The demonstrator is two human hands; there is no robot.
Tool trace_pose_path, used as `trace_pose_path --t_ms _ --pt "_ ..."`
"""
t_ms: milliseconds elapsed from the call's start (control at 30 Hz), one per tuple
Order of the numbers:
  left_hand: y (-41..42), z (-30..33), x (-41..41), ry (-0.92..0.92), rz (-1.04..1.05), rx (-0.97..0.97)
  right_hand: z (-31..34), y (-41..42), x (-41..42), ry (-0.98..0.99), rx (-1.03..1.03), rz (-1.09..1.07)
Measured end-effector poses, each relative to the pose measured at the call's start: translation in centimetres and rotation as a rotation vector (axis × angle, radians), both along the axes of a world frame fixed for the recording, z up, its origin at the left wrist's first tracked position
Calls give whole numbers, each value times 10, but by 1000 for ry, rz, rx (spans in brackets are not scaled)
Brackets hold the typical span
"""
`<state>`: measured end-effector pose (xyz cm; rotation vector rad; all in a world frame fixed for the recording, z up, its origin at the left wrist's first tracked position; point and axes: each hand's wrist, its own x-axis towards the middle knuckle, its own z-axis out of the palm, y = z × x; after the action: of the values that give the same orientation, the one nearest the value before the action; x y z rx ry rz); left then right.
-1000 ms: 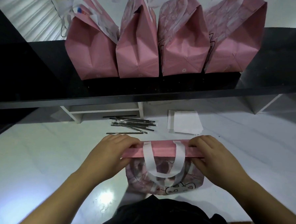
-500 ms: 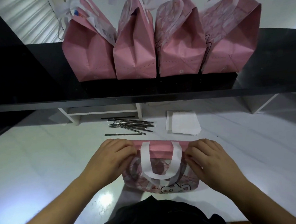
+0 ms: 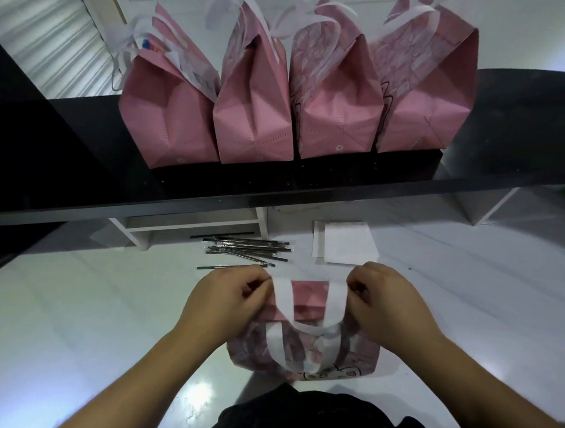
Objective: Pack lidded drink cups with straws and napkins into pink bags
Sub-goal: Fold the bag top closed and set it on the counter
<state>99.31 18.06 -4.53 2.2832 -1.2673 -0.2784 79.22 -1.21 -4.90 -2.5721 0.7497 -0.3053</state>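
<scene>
Two hands pinch the pink bag [image 3: 303, 352] on your desk [image 3: 73, 317]: left hand [image 3: 224, 299] at its left top edge, right hand [image 3: 388, 301] at its right. The bag sits between them.

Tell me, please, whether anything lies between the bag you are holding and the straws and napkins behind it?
Nothing visible does. Both hands, left and right, grip the top of the pink bag; bare white table separates it from the straws and napkins.
</scene>
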Motion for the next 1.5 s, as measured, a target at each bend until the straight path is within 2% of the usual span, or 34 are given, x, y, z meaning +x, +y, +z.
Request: trace_pose_path --t_ms 133,300,433,567,700,967,1100,1367,1500 --pt "-2 -5 -6 -71 -160 86 2 8 2 -31 19 96" --pt "-5 -1 -15 -427 -346 147 -2 12 -2 83 -121 236" --pt "-19 5 -24 -543 -408 198 -5 11 5 56 -196 271" --pt "-21 0 -23 -444 -350 211 -1 -2 -1 54 -174 301" --pt "-13 0 -11 -417 -326 167 4 -20 -21 29 -124 294" --pt "29 -2 35 -218 -208 75 -1 -26 -32 34 -70 266" --pt "37 -6 39 -211 -207 65 3 -27 -32 70 -48 267" --pt "32 -10 35 -125 -132 25 11 6 -13 116 -230 250" --pt "30 -12 35 -129 -119 -10 11 24 -3 145 -223 215"
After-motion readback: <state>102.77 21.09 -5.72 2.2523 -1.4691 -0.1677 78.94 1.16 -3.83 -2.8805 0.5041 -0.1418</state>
